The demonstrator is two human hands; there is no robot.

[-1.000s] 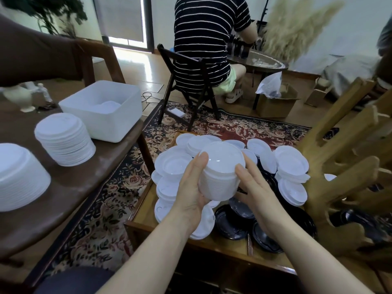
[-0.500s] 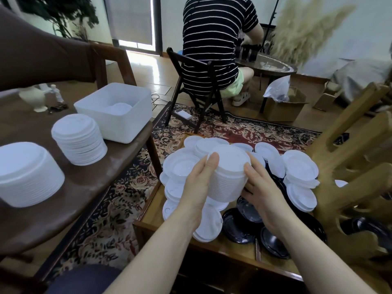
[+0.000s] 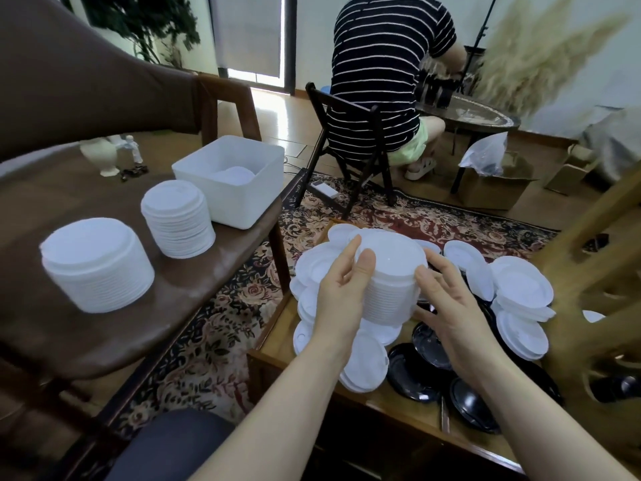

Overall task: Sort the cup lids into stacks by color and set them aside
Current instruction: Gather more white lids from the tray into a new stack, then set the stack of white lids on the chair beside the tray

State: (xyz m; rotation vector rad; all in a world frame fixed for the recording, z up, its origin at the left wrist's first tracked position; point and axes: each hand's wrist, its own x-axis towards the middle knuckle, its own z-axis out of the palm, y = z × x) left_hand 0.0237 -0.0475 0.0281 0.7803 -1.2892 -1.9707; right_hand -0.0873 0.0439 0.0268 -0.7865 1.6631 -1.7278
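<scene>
I hold a tall stack of white lids (image 3: 390,276) above the wooden tray (image 3: 277,345). My left hand (image 3: 341,300) wraps its left side, thumb in front. My right hand (image 3: 447,307) cups its right side. Loose white lids (image 3: 520,289) lie piled in the tray, and black lids (image 3: 423,371) sit at its near right. Two finished stacks of white lids stand on the brown table: a wide one (image 3: 97,269) and a narrower one (image 3: 177,220).
A white bin (image 3: 232,182) stands at the table's far corner, a small vase (image 3: 100,156) behind. A carved wooden stand (image 3: 589,289) rises right of the tray. A person in a striped shirt (image 3: 381,81) sits on a chair beyond the patterned rug (image 3: 222,324).
The stack stays between both hands, which have shifted slightly on it. The view has swung left, bringing the table stacks closer to centre.
</scene>
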